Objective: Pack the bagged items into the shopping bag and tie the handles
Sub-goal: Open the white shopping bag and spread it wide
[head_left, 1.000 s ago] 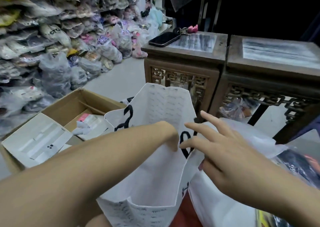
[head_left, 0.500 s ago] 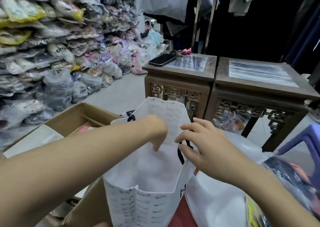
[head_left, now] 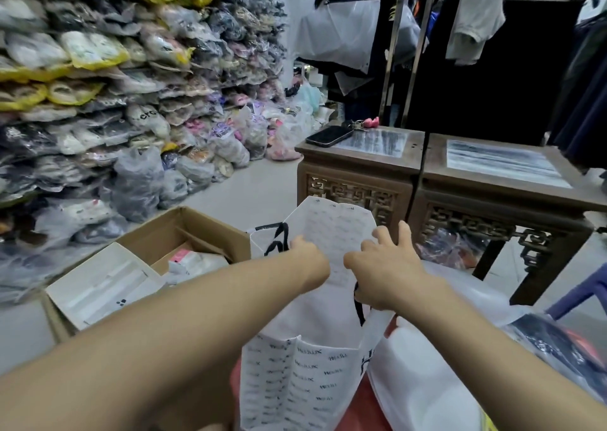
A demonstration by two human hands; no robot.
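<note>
Shopping bag (head_left: 295,381) is white, grey-printed, handles (head_left: 358,309) seemingly black.

The white shopping bag (head_left: 295,381) carries a small grey word printed over and over in rows across its near wall; it looks like "HELLUX", though the letters are too small to be sure. A large black "H" stands on its right side. On the shelves, one clear packet (head_left: 147,118) shows the letters "cro". No other text is legible.
</note>
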